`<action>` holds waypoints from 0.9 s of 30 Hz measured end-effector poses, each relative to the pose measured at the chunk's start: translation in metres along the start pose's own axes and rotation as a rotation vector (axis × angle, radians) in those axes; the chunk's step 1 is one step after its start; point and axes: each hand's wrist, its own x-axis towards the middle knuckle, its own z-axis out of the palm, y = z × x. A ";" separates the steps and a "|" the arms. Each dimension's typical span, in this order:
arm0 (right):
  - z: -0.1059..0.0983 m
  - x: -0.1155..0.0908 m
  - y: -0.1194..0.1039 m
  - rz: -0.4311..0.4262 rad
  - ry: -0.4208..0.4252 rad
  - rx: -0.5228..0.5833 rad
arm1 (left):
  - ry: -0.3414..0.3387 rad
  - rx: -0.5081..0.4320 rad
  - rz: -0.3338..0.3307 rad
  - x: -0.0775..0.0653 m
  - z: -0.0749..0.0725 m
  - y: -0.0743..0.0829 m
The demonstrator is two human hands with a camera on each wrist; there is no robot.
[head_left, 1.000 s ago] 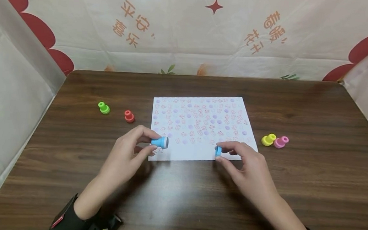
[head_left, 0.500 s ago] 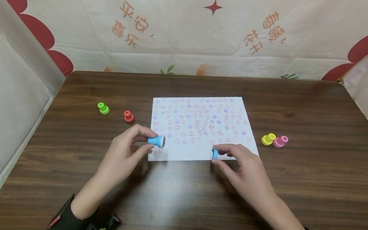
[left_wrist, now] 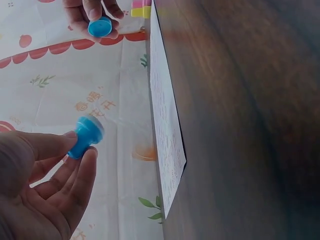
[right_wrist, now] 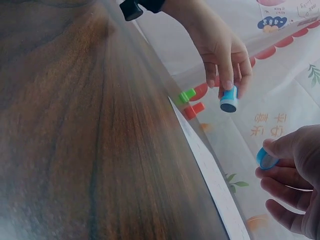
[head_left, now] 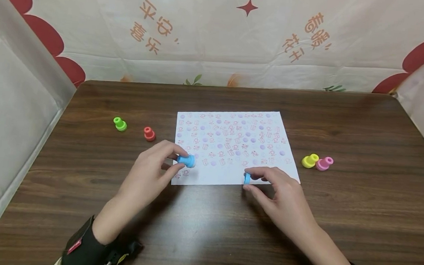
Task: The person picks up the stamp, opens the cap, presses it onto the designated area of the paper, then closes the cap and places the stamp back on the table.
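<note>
Blue stamp [head_left: 186, 160] is hanging just left of the frame's centre, held above the sheet of paper [head_left: 216, 176]; the left hand [head_left: 153, 163] is pinching it between thumb and fingers, its dark end face showing in the right wrist view; the right hand [head_left: 280, 188] is gripping a small blue cap [head_left: 247, 178], right of centre and apart from the stamp; purple and red marks are covering much of the sheet; the green stamp [head_left: 120, 124] and red stamp [head_left: 149, 134] are resting on the wooden table [head_left: 197, 234] at middle left; the yellow stamp [head_left: 310, 160] and pink stamp [head_left: 324, 163] are resting side by side at middle right.
</note>
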 end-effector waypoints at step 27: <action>0.002 0.001 0.000 0.026 -0.033 0.009 | -0.148 0.323 0.036 0.018 0.017 0.007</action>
